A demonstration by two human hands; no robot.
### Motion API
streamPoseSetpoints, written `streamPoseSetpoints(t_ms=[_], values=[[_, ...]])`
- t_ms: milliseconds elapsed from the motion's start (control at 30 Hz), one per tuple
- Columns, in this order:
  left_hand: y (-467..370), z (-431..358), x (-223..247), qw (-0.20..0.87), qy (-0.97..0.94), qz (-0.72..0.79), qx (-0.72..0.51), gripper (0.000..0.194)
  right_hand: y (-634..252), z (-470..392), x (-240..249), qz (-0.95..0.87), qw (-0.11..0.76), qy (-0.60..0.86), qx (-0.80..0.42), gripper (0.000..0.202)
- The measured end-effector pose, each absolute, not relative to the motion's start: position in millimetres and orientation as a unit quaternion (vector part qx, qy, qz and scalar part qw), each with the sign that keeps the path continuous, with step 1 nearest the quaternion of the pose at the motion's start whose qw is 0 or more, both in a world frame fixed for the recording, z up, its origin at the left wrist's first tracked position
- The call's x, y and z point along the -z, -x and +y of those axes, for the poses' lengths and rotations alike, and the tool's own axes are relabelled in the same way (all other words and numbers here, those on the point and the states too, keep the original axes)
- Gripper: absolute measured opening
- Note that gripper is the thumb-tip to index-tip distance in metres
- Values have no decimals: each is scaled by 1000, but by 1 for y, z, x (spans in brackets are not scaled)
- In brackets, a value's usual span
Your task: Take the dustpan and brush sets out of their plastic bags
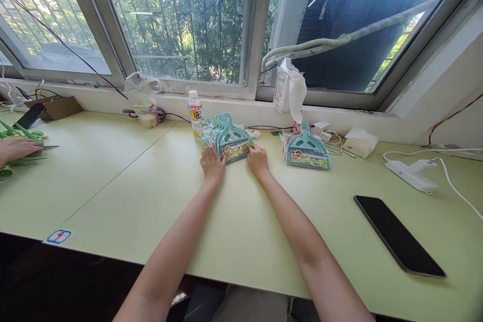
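A stack of small mint-green dustpan-and-brush sets (233,137), wrapped in clear plastic with printed labels, leans back on the table in front of me. My left hand (212,165) grips the stack's lower left corner, thumb against the front set. At the opposite side, my right hand (258,158) has its fingers curled around the lower right edge of the front set. Part of the stack behind the front set is hidden. Further right stands a second group of wrapped dustpan sets (307,148), green in front with pink behind, apart from my hands.
A drink bottle (195,113) stands just behind the stack. On the right lie a black phone (400,236) and a white power strip (411,176) with cables. A tissue pack (289,88) rests by the window. Another person's hand (20,148) touches green items at far left.
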State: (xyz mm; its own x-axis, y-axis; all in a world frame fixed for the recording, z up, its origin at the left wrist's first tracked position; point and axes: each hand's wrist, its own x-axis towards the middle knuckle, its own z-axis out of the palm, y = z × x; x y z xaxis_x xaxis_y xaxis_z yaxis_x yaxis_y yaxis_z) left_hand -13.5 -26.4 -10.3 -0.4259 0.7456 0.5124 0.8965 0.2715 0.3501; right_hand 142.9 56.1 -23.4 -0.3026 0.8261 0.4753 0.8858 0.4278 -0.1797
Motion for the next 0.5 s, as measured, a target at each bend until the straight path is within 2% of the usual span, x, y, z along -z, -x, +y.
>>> streamPoseSetpoints(t_ms=[133,267,500], values=[[3,-32,10,238,652,-667,271,57,-142,57,25,-807,240,535,70,38],[-9,-32,17,196,805,-535,164,42,-144,61,27,-807,242,536,61,39],[-6,-24,31,155,776,-590,158,42,-144,58,26,-806,268,522,73,41]])
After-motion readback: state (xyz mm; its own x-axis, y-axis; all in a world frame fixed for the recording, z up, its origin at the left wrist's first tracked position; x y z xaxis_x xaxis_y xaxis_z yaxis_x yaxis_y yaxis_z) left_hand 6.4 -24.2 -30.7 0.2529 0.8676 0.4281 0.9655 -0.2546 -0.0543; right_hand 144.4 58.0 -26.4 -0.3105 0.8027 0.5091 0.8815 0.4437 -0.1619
